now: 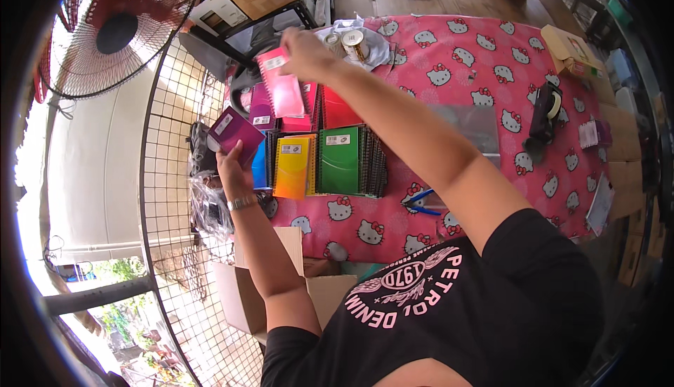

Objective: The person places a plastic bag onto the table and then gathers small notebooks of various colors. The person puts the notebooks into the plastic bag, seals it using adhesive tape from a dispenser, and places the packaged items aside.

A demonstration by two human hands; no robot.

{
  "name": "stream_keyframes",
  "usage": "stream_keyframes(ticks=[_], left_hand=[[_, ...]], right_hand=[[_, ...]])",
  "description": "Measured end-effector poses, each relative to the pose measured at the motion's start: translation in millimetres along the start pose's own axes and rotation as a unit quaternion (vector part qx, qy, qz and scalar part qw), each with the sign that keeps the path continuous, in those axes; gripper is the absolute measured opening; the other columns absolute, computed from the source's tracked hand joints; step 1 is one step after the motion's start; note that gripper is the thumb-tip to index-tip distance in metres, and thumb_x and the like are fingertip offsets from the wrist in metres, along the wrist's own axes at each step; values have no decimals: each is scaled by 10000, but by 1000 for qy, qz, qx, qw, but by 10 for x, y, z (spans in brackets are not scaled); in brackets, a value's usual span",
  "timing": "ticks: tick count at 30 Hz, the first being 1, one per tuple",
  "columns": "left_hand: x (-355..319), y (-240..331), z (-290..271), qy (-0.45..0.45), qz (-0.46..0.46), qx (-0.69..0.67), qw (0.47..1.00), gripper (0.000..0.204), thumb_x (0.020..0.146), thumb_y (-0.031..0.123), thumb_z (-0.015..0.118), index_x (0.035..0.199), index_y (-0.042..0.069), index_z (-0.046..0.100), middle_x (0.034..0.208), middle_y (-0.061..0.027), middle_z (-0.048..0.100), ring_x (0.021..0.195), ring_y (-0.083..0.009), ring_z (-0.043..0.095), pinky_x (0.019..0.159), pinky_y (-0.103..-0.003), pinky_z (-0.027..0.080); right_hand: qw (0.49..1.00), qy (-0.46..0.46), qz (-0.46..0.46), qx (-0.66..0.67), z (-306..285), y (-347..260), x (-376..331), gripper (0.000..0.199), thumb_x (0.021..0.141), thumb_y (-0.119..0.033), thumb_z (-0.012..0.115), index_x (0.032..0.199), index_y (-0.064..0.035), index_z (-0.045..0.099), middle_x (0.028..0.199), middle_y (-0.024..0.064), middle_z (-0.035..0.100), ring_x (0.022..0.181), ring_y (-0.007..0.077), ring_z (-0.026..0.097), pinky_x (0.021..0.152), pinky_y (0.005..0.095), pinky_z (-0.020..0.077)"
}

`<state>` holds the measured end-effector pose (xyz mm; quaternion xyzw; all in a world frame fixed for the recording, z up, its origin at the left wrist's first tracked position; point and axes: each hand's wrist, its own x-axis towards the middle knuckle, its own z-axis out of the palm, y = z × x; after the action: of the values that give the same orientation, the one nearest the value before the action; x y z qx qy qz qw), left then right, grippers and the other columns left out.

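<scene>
My left hand (pixel 235 168) is closed on a purple spiral notebook (pixel 237 134), held tilted at the left edge of the table. Higher up, my right hand (pixel 307 53) grips a pink spiral notebook (pixel 279 86) by its upper part, above the far stacks. Below the hands lie stacks of spiral notebooks: green (pixel 338 166) and yellow (pixel 292 169) ones in the near row, with a blue notebook (pixel 260 166) partly hidden beside them. In the far row sit a red notebook (pixel 340 110) and another purple notebook (pixel 260 109), partly covered by the pink one.
Blue-handled pliers (pixel 425 204) and a clear plastic sheet (pixel 463 128) lie right of the stacks on a pink patterned cloth (pixel 371 232). Further right is a black tape dispenser (pixel 543 116). An open cardboard box (pixel 242 296) stands below the near edge. A fan (pixel 116 32) and wire mesh (pixel 168 197) border the left.
</scene>
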<state>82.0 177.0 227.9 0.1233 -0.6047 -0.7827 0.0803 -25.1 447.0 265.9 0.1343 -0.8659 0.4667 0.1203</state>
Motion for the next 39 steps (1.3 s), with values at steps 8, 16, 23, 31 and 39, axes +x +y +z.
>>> stream_keyframes(ticks=[8,16,23,31,39], left_hand=[[-1075,-280,174,-8,-21,-105,994,375,872,-26,574,1216,57,450,1144,-112,593,997,-257,635,840,-415,565],[-1393,-594,499,0,-25,-126,992,319,878,-13,564,1170,48,452,1152,-115,582,1046,-277,622,872,-411,552],[-1857,-347,372,-70,-78,-274,956,544,944,416,528,1334,50,425,1315,-136,539,1105,-307,601,936,-491,510],[-2613,-671,169,52,-126,-138,981,313,881,184,636,1160,57,572,1039,-86,678,1003,-262,656,866,-490,559],[-2787,-1105,-161,71,-146,-277,947,537,921,427,558,1304,55,503,1268,-127,585,1111,-298,606,892,-506,526]], right_hand=[[951,9,277,-140,-160,627,-992,818,660,-445,842,1233,35,510,1334,272,435,1097,392,593,917,431,512],[964,58,257,-36,-343,618,-689,788,670,-307,838,1237,79,450,1246,273,529,1122,345,590,936,383,506],[953,-212,49,209,-787,-797,-993,700,650,-289,837,1209,-5,525,1154,193,614,1056,268,607,889,388,492],[993,-1,106,-47,-193,185,-2157,743,702,-401,814,1145,64,441,1127,245,503,1034,394,578,886,433,500],[966,-146,59,203,-286,-458,-2023,577,710,-164,798,1126,3,434,1023,197,636,973,327,645,869,383,495]])
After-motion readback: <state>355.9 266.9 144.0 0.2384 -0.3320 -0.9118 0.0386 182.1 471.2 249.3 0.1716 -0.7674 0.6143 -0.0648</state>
